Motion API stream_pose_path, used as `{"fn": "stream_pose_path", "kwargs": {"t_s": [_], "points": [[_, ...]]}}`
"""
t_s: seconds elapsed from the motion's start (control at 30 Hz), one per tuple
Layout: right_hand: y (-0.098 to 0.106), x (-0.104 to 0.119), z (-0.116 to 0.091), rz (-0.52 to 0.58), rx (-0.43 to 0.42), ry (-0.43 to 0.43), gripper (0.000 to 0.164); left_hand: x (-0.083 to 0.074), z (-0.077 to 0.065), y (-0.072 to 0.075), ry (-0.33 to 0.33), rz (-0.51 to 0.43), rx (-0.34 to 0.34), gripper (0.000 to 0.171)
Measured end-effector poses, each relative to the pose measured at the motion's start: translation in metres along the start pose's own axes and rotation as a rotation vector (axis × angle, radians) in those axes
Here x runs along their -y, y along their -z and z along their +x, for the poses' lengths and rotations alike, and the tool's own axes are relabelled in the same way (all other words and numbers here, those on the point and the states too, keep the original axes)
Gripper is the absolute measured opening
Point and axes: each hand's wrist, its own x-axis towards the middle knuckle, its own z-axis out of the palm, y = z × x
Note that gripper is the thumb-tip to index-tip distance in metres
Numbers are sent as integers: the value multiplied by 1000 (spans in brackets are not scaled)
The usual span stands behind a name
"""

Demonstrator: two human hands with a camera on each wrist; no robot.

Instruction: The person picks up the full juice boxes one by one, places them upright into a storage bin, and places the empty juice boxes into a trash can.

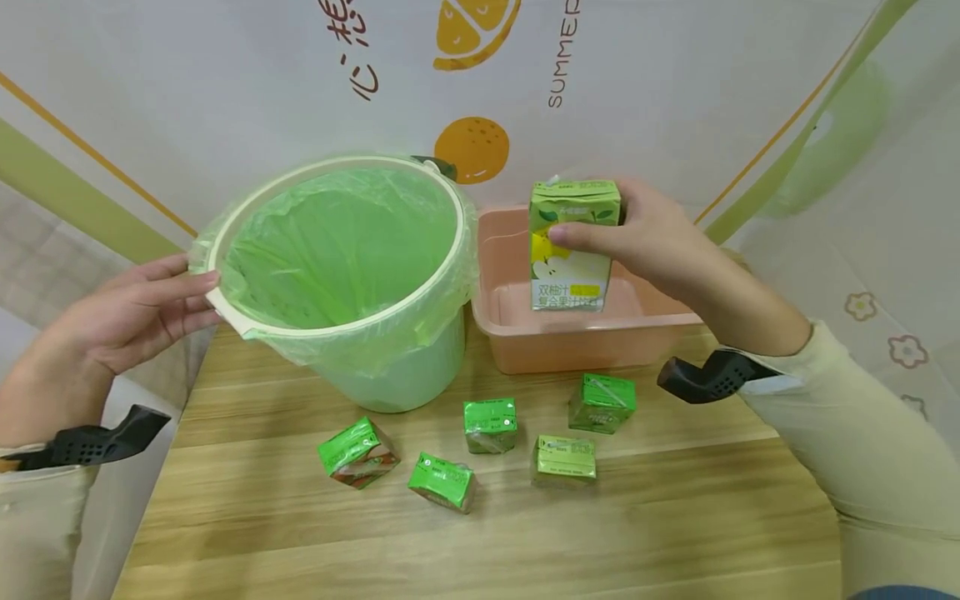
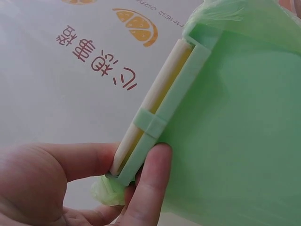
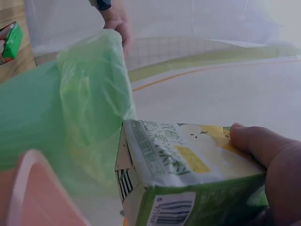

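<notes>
My left hand (image 1: 142, 312) pinches the rim of a green trash bin (image 1: 397, 379) at its left side, thumb and fingers on either side of the edge in the left wrist view. A thin green bag (image 1: 322, 250) lines the bin and folds over its rim. In my right hand (image 1: 660, 237) is a juice carton (image 1: 573, 250) with yellow fruit on its front, held upright with the thumb across the front. The carton hangs over the left part of a pink plastic basin (image 1: 585, 354), to the right of the bin.
Several small green-topped juice cartons stand on the wooden table (image 1: 480, 550) in front of the bin and basin, among them a red-sided carton (image 1: 360, 454) and a paler carton (image 1: 564, 460). Behind is a white cloth (image 1: 637, 83) printed with oranges.
</notes>
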Motion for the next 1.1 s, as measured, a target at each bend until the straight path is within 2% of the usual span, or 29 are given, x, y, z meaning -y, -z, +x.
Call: {"fn": "stream_pose_path", "kwargs": {"t_s": [0.07,0.13,0.3,0.37,0.67,0.87,0.97,1.1], "points": [[-4,10,3,-13,13,-19,51,0,0,0,1,1,5,39],[-8,19,7,-9,22,-3,52,-1,1,1,2,0,9,39],[-17,35,20,139,70,118,42,-2,2,1,8,-2,16,38],[-20,42,25,178,72,139,39,-2,2,2,11,4,16,38],[-39,63,50,274,56,161,38,-1,1,3,14,22,7,38],[-61,71,70,361,105,150,30,-1,0,4,10,18,18,38],[-73,79,77,361,104,121,30,-1,-2,5,5,17,27,39],[-86,90,86,278,98,109,34,0,-3,6,0,21,37,40]]}}
